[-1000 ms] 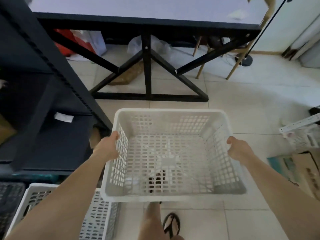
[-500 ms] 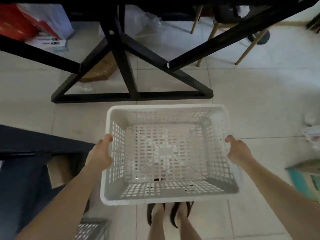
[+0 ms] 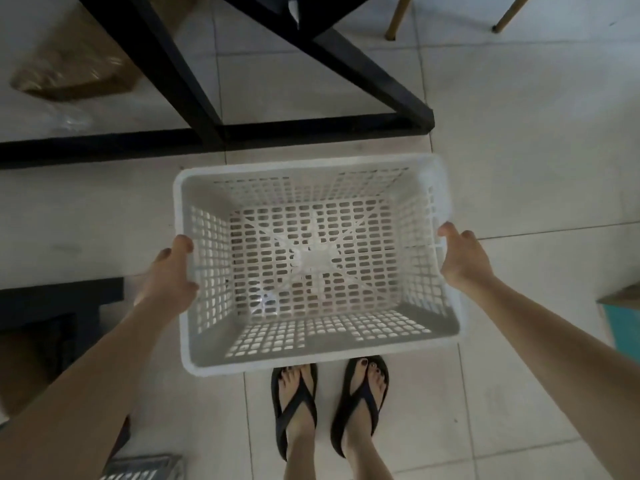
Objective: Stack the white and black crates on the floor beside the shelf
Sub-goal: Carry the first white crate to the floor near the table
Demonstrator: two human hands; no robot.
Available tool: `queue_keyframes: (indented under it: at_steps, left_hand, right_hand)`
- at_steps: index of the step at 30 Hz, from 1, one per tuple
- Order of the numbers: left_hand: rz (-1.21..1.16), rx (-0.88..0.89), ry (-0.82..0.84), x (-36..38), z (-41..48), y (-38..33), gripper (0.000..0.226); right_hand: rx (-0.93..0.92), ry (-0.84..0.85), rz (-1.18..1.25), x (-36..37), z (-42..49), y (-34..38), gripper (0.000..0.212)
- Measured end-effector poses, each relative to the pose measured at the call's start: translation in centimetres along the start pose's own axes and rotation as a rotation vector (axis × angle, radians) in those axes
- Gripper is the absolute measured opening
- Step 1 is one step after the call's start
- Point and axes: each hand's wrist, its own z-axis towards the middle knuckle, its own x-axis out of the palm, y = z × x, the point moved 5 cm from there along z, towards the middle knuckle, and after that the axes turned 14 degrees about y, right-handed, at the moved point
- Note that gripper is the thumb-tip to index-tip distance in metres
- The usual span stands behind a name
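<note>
A white perforated crate hangs upright and empty above the tiled floor, right in front of my feet. My left hand grips its left rim and my right hand grips its right rim. The corner of another crate shows on the floor at the bottom left, mostly hidden behind my left arm. The dark shelf stands at the left edge. No black crate is in view.
A black cross-braced table base stands on the floor just beyond the crate. Wooden chair legs are at the top right, a brown bag at the top left, a teal box at the right edge.
The view has tilted down and closer to the floor. The crate, held in both hands, has come lower and nearer the table base, and my sandalled feet now show fully below it.
</note>
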Motion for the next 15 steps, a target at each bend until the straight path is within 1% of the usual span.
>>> queue_keyframes:
  at_steps: [3,7,11,15]
  left_hand:
    - [0.078,-0.027,0.009,0.6,1.3,-0.7,0.051]
    - [0.159,-0.060,0.020,1.3,1.8,-1.1,0.037]
    - [0.180,-0.092,0.032,1.1,1.8,-1.3,0.037]
    - [0.188,-0.130,0.084,0.8,1.6,-1.7,0.038]
  right_hand:
    - [0.002,0.008,0.008,0.5,1.0,-0.3,0.063]
    - [-0.011,0.011,-0.004,0.8,1.9,-0.2,0.058]
    - [0.002,0.014,-0.022,0.7,2.5,0.1,0.054]
    - [0.042,0.094,-0.039,0.7,2.5,0.7,0.066]
